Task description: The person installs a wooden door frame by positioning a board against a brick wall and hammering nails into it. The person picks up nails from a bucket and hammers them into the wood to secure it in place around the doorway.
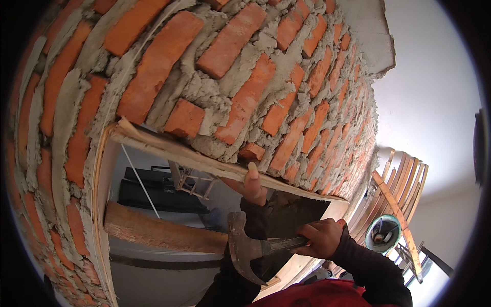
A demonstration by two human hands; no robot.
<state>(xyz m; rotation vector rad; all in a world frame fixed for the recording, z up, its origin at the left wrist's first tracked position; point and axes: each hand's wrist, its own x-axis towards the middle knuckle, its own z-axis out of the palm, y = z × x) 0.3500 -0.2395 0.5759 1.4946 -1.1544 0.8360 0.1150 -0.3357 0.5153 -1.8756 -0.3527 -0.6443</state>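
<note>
My right hand [322, 238] is closed round the handle of a claw hammer [246, 249]. Its worn metal head hangs in front of my left forearm. Higher up, my left hand [253, 188] grips the upper board of a wooden frame [204, 162], thumb on the front edge and fingers reaching beneath, partly hidden. Just above the thumb sits a short broken brick [251, 151]. The frame lines an opening in a brick wall [245, 105] with rough grey mortar. Across the opening, behind the hammer head, runs a thick wooden beam [163, 228].
Through the opening, a dark panel [148, 192] and a small wooden ladder-like frame [196, 184] show. At right, a round green-rimmed container [382, 234] stands near several leaning wooden slats [404, 179] and an orange-brown plank [396, 212]. A grey slab edge [371, 36] juts out above.
</note>
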